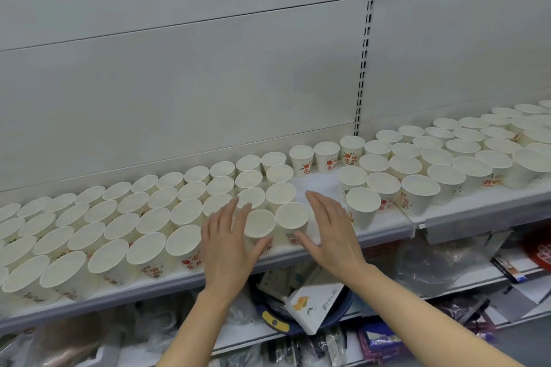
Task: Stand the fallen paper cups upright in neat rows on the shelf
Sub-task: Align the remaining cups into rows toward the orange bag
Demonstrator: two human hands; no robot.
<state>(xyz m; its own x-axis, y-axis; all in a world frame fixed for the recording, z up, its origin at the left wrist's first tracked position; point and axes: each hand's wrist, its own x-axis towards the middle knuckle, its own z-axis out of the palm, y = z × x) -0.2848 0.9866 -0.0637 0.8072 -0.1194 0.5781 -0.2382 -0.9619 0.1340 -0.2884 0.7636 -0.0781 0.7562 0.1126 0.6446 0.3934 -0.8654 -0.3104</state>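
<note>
Two front-row paper cups (275,223) are being flanked on the shelf (387,225) edge: the left hand (228,243) is being held flat against the left one, the right hand (332,231) just right of the other, fingers straight on both, nothing gripped. Rows of upright cups are being kept on both sides.

White paper cups (259,223), printed on the sides with red-orange fruit motifs, red characters and small green sprigs. Pale grey-white shelf (384,235) and matching grey back panels (179,83). Below, a white box (316,307) bearing an orange-and-green fruit picture, inside a dark blue tub (337,314) with a yellow patch.
</note>
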